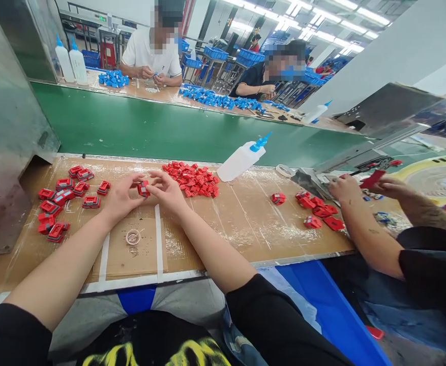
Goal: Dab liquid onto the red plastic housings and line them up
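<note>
Between my two hands, above the bench, is a small red part (144, 188) with a dark and grey middle. My left hand (123, 195) pinches it from the left, and my right hand (168, 192) has its fingers on the right side. Just behind my right hand lies a heap of small red pieces (194, 179). Several red assembled parts (58, 197) with dark and grey layers are spread to the left of my left hand. Below my hands, a small round cup (133, 237) rests on a taped cardboard sheet (150, 254).
A white bottle with a blue nozzle (240, 161) leans behind the red heap. At the right, a co-worker's hands (345, 189) work near more red parts (316, 206). A metal housing (9, 127) stands at the left. Across the green divider (150, 122), two people sit by blue pieces (207, 96).
</note>
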`<action>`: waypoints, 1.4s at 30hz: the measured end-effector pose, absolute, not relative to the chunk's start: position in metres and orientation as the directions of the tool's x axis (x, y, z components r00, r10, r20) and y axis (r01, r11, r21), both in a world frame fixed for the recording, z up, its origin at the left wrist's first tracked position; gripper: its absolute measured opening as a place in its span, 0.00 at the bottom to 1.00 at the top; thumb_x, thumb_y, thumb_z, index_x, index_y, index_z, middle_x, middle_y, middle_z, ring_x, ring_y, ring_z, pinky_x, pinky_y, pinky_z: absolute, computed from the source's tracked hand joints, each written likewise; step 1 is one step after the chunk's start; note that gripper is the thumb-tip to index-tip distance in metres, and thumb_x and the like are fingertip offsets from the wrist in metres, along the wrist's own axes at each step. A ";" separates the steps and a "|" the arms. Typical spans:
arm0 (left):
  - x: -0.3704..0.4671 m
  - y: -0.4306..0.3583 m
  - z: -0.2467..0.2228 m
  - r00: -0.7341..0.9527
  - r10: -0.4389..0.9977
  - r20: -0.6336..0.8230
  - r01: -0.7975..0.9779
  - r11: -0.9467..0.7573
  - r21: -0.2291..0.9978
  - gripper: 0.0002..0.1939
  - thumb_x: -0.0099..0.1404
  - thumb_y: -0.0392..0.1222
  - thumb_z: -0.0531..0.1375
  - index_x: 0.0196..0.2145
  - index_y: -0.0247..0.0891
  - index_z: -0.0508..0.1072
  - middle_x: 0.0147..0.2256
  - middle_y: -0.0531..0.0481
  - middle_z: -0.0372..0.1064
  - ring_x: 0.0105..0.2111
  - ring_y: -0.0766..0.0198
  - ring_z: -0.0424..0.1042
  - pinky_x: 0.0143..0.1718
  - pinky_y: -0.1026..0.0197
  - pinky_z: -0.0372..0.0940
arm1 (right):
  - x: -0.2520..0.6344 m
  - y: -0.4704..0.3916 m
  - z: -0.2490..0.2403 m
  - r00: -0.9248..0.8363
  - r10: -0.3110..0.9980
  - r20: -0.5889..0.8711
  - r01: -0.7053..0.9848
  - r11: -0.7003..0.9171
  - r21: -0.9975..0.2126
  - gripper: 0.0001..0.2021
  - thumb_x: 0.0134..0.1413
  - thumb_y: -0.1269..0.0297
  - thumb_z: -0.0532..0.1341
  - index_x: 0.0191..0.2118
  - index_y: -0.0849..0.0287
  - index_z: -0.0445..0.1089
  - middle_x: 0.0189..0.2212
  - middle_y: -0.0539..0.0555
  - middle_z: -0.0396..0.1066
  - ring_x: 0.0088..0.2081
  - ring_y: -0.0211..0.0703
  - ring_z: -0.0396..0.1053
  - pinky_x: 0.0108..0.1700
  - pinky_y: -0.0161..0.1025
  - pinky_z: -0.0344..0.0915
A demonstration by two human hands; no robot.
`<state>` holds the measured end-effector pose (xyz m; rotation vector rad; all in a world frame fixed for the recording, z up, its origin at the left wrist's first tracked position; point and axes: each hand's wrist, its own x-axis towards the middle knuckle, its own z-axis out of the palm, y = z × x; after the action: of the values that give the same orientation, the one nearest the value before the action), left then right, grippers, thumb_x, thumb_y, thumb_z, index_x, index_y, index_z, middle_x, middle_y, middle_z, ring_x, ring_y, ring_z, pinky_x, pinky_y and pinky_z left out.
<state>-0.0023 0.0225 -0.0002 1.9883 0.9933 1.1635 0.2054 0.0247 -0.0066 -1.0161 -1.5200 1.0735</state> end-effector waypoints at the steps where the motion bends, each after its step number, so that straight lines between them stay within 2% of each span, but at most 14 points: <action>1: -0.003 0.022 0.001 0.336 0.808 0.484 0.336 -0.583 0.740 0.26 0.64 0.42 0.69 0.59 0.44 0.72 0.56 0.45 0.75 0.55 0.53 0.76 0.62 0.48 0.69 | 0.205 0.024 -0.005 -0.221 0.960 0.173 0.032 0.185 -0.982 0.25 0.56 0.49 0.71 0.57 0.53 0.75 0.54 0.57 0.72 0.48 0.45 0.74 0.52 0.45 0.76; 4: -0.005 0.022 0.005 0.389 0.732 0.559 0.417 -0.681 0.602 0.22 0.64 0.40 0.69 0.56 0.45 0.74 0.53 0.44 0.76 0.58 0.49 0.72 0.64 0.44 0.66 | 0.204 0.021 -0.001 -0.456 0.887 0.075 -0.058 0.054 -0.997 0.20 0.62 0.48 0.66 0.51 0.57 0.74 0.47 0.56 0.76 0.46 0.45 0.75 0.50 0.44 0.76; 6: -0.006 0.021 0.006 0.410 0.716 0.565 0.414 -0.698 0.584 0.20 0.65 0.42 0.69 0.55 0.46 0.75 0.52 0.45 0.76 0.59 0.49 0.71 0.66 0.44 0.64 | 0.202 0.019 -0.001 -0.499 0.859 0.114 -0.080 0.085 -0.993 0.17 0.63 0.48 0.65 0.45 0.58 0.73 0.40 0.54 0.76 0.41 0.43 0.74 0.46 0.42 0.75; 9: -0.003 0.021 0.007 0.417 0.756 0.505 0.303 -0.639 0.707 0.32 0.62 0.49 0.72 0.62 0.47 0.70 0.61 0.43 0.70 0.64 0.48 0.68 0.69 0.44 0.62 | 0.196 0.018 -0.003 -0.425 0.881 0.210 -0.049 0.209 -0.977 0.15 0.62 0.50 0.64 0.42 0.57 0.68 0.34 0.50 0.71 0.35 0.40 0.69 0.40 0.40 0.70; 12: 0.002 0.020 0.009 0.487 0.809 0.329 0.097 -0.425 0.900 0.46 0.60 0.61 0.72 0.70 0.47 0.61 0.69 0.39 0.62 0.67 0.46 0.66 0.68 0.45 0.63 | 0.188 0.018 -0.005 -0.393 0.883 0.258 0.064 0.306 -0.950 0.14 0.63 0.50 0.63 0.40 0.56 0.66 0.33 0.49 0.69 0.34 0.40 0.65 0.39 0.39 0.66; 18: 0.012 0.012 0.016 0.464 0.855 0.232 0.028 -0.276 0.961 0.39 0.59 0.65 0.70 0.61 0.41 0.74 0.57 0.40 0.76 0.59 0.46 0.75 0.63 0.48 0.69 | 0.179 0.006 -0.002 -0.352 0.858 0.374 0.151 0.446 -0.882 0.15 0.63 0.50 0.61 0.35 0.56 0.64 0.31 0.49 0.66 0.35 0.42 0.62 0.38 0.39 0.61; 23: 0.009 0.010 0.021 0.394 0.882 0.258 0.170 -0.346 0.923 0.39 0.61 0.69 0.66 0.60 0.40 0.75 0.50 0.44 0.79 0.51 0.48 0.77 0.56 0.51 0.70 | 0.170 0.003 0.010 -0.331 0.869 0.368 0.142 0.431 -0.891 0.17 0.66 0.47 0.58 0.36 0.56 0.64 0.32 0.51 0.69 0.35 0.42 0.65 0.39 0.40 0.63; 26: -0.004 0.014 0.031 0.465 0.833 0.299 0.390 -0.496 0.776 0.32 0.66 0.67 0.62 0.58 0.43 0.77 0.53 0.43 0.78 0.55 0.45 0.75 0.62 0.47 0.65 | 0.182 -0.002 0.024 -0.404 0.882 0.244 0.346 0.394 -0.852 0.17 0.66 0.47 0.57 0.35 0.56 0.65 0.29 0.50 0.69 0.32 0.42 0.64 0.36 0.39 0.61; 28: -0.016 0.016 0.038 0.417 0.833 0.363 0.548 -0.549 0.631 0.25 0.70 0.62 0.60 0.55 0.43 0.78 0.58 0.40 0.75 0.61 0.41 0.70 0.67 0.42 0.56 | 0.209 -0.013 0.031 -0.409 0.902 0.142 0.620 0.388 -0.681 0.15 0.65 0.49 0.60 0.36 0.56 0.67 0.30 0.51 0.70 0.31 0.43 0.65 0.35 0.39 0.60; 31: -0.037 0.020 0.039 0.194 0.881 0.432 0.791 -0.401 0.463 0.16 0.67 0.51 0.63 0.47 0.38 0.79 0.52 0.31 0.75 0.60 0.32 0.67 0.66 0.30 0.51 | 0.280 -0.038 0.030 -0.288 0.955 0.065 0.918 0.295 -0.264 0.10 0.61 0.54 0.65 0.34 0.55 0.71 0.37 0.58 0.73 0.35 0.48 0.69 0.37 0.43 0.62; 34: -0.047 0.025 0.030 0.132 0.916 0.379 0.889 -0.279 0.363 0.04 0.62 0.40 0.65 0.35 0.38 0.77 0.37 0.34 0.75 0.53 0.32 0.71 0.62 0.28 0.53 | 0.354 -0.060 0.028 -0.025 0.999 -0.022 0.999 0.026 0.027 0.10 0.62 0.56 0.64 0.37 0.58 0.75 0.42 0.65 0.73 0.41 0.55 0.73 0.41 0.47 0.65; 36: -0.043 0.026 0.025 0.175 0.925 0.337 0.877 -0.302 0.374 0.02 0.64 0.37 0.63 0.33 0.38 0.77 0.35 0.37 0.74 0.49 0.36 0.74 0.60 0.31 0.57 | 0.379 -0.067 0.034 0.149 0.987 0.066 0.975 -0.158 0.159 0.13 0.62 0.57 0.64 0.44 0.62 0.76 0.45 0.72 0.72 0.45 0.62 0.73 0.43 0.50 0.66; 39: -0.025 0.023 0.023 0.258 0.910 0.323 0.717 -0.405 0.567 0.10 0.72 0.43 0.59 0.46 0.41 0.79 0.42 0.40 0.75 0.45 0.46 0.76 0.55 0.43 0.67 | 0.357 -0.069 0.054 0.115 0.972 0.207 0.993 -0.121 0.016 0.17 0.67 0.54 0.60 0.49 0.63 0.74 0.47 0.70 0.73 0.47 0.60 0.73 0.44 0.48 0.64; 42: -0.005 0.018 0.021 0.296 0.940 0.170 0.380 -0.279 0.882 0.19 0.74 0.52 0.57 0.57 0.44 0.74 0.40 0.46 0.73 0.36 0.57 0.77 0.39 0.55 0.73 | 0.287 -0.063 0.069 -0.245 0.968 0.046 0.924 0.248 -0.290 0.21 0.75 0.48 0.51 0.38 0.57 0.73 0.35 0.58 0.75 0.36 0.47 0.70 0.38 0.41 0.58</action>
<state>-0.0049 0.0180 0.0207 1.8123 1.1877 0.9416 0.2871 -0.0633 0.0689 -1.7792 -2.3024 0.2996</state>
